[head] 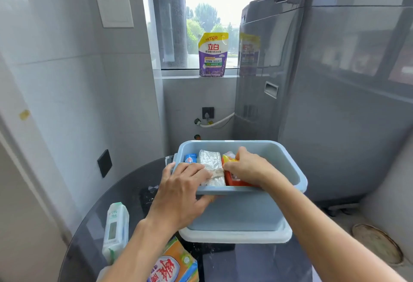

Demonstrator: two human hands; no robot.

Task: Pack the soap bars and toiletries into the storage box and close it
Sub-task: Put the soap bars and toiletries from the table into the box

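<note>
Hands are working inside a pale blue storage box (281,159) that is sitting on its whitish lid (237,236) on a dark round glass table (111,221). The box is standing open, with the lid lying flat beneath it rather than on top.

The left hand (181,190) is resting over the near rim of the box, thumb hooking under the rim on the outside and fingers lying flat on a white wrapped packet (211,161) in the middle of the box; it is pressing down rather than closing around anything. The right hand (248,166) is reaching in from the right, its fingers curling closed around the top of an orange soap pack (232,178) that is standing just right of the white packet and touching it. A small blue soap bar (190,158) is lying at the left end of the box, beside the white packet.

Outside the box, 2 items are lying on the table near the left forearm: a white and green wipes pack (116,226) and, closer to the camera, an orange and blue soap pack (176,264) that is partly hidden by the arm.

A purple and yellow detergent pouch (213,55) is standing upright on the window sill (178,77), and a grey washing machine (335,103) is standing to the right of the table.
</note>
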